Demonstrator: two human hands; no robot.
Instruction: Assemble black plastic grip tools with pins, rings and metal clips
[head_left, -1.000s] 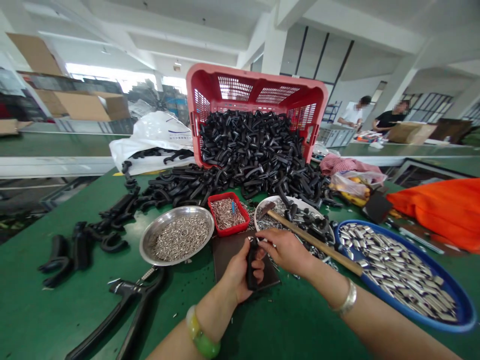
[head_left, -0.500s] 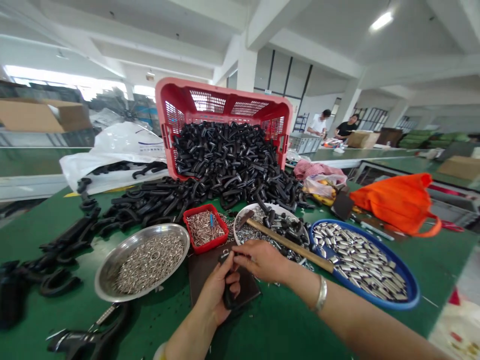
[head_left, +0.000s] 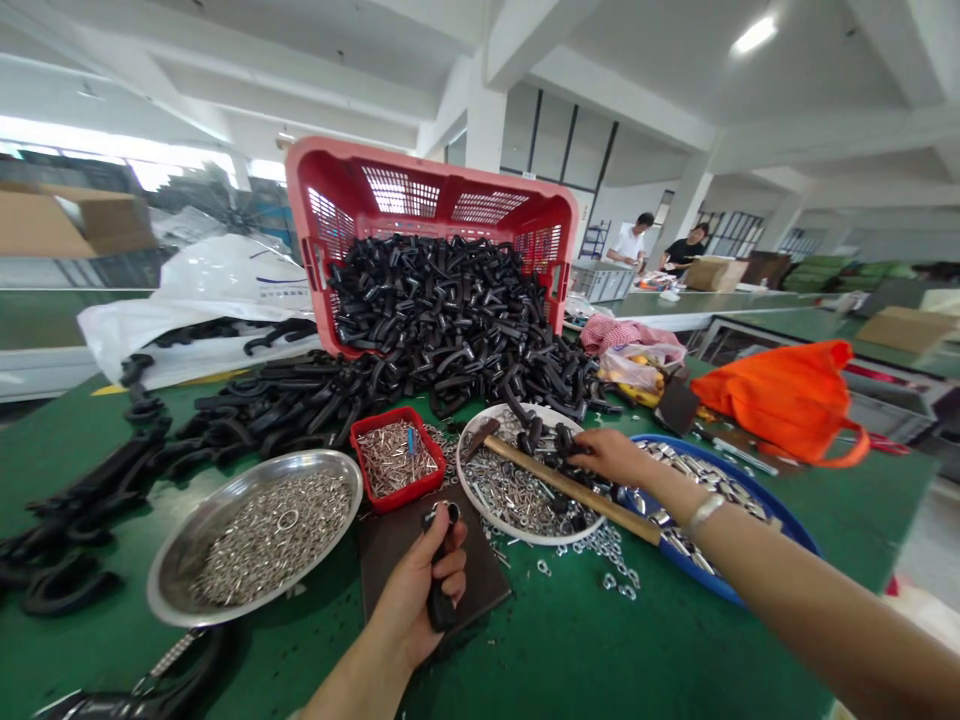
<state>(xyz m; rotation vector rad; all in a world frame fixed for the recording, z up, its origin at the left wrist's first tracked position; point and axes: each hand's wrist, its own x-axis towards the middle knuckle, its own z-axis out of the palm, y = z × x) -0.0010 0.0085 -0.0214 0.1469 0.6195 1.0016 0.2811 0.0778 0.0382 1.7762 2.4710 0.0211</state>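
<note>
Though partly hidden, black piece [head_left: 442,606] apparently snug inside curled left hand [head_left: 411,590].

The black piece [head_left: 441,608] looks like matt plastic; hammer handle [head_left: 555,482], smooth wood; dish [head_left: 184,550], shiny metal.

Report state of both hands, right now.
Left hand: closed, holding a black handle-like part.
Right hand: fingers at the black parts by the white bowl; whether it grips one cannot be told.
</note>
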